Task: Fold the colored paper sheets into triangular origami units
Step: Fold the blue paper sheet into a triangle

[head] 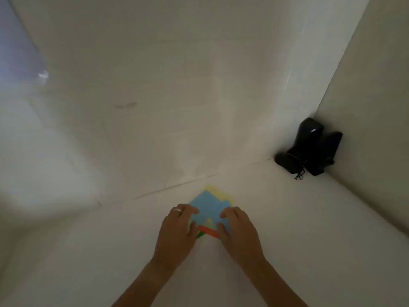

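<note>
Item: blue paper atop yellow, orange and green sheets, tabletop middle. We flank it: left hand and right hand, fingers curled, pressing its side edges, equally near.

A pale, off-white surface fills the lower half of the frame and meets a wall along a faint seam running up to the right. Just below the middle of the frame a small stack of coloured paper sheets lies flat on it: blue on top, yellow showing at the upper edge, orange and green at the lower edge. At the right, in the corner, black objects sit on the surface; their kind is unclear.
</note>
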The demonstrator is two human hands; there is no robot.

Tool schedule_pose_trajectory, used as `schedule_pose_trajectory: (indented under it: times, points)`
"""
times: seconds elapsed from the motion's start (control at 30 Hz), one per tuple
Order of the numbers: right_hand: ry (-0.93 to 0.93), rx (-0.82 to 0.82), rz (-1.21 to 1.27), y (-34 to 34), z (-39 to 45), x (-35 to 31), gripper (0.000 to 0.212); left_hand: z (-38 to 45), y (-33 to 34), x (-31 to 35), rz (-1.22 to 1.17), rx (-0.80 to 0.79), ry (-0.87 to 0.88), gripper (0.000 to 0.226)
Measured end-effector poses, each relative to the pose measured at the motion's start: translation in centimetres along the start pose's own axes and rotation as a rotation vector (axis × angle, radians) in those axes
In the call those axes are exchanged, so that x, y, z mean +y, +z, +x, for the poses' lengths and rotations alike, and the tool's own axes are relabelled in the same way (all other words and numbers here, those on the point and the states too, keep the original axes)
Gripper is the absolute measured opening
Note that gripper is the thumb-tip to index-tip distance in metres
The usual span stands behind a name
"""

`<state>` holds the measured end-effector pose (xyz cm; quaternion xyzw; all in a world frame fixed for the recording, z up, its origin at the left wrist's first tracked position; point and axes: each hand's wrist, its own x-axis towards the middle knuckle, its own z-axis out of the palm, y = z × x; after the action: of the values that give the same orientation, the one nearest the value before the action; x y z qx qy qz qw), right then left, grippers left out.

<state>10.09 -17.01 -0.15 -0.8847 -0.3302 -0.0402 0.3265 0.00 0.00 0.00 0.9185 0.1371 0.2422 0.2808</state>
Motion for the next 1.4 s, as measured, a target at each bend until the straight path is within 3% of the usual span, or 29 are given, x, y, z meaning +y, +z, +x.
schedule_pose_trajectory:
  times: [0.3, 0.43, 0.63, 0.77, 0.87, 0.97, 1.1, 1.13, 1.27, 1.4]
  points:
    - [-0.207, 0.2, -0.036, 3.1, -1.3, 2.9, 0.018, -0.7, 5.3, -1.9, 0.239, 0.13, 0.076, 0.05]
    - [-0.26, 0.229, -0.041, 3.3, -1.2, 3.0, 0.016, -0.6, 5.2, -1.8, 0.214, 0.119, 0.075, 0.05]
    - [-0.262, 0.196, 0.012, 3.2, -1.1, 3.0, 0.015, -0.7, 5.2, -1.3, 0.292, 0.166, 0.175, 0.024]
    - [-0.224, 0.178, 0.127, 3.0, -0.9, 3.3, 0.024, -0.2, 5.2, -1.6, 0.324, 0.222, 0.222, 0.023]
    - [-0.195, 0.225, 0.188, 2.8, -0.8, 3.5, 0.029, 0.0, 4.7, -1.6, 0.228, 0.217, 0.213, 0.022]
    - [-0.203, 0.287, 0.204, 2.6, -0.4, 3.9, 0.018, 0.2, 4.2, -1.2, 0.122, 0.174, 0.212, 0.024]
    - [-0.226, 0.336, 0.223, 2.3, -0.4, 3.9, 0.019, 0.3, 3.6, -0.1, -0.2, 0.157, 0.117, 0.006]
    - [-0.217, 0.337, 0.251, 2.1, -0.4, 3.9, 0.019, 0.3, 3.6, 0.0, -0.235, 0.151, 0.1, 0.015]
    - [-0.202, 0.357, 0.339, 1.8, -0.5, 3.6, 0.018, 0.4, 4.0, -0.4, -0.107, 0.103, 0.187, 0.025]
    - [0.004, 0.399, 0.54, 1.1, -0.9, 2.3, 0.021, 0.2, 3.5, -0.2, -0.102, 0.198, 0.163, 0.023]
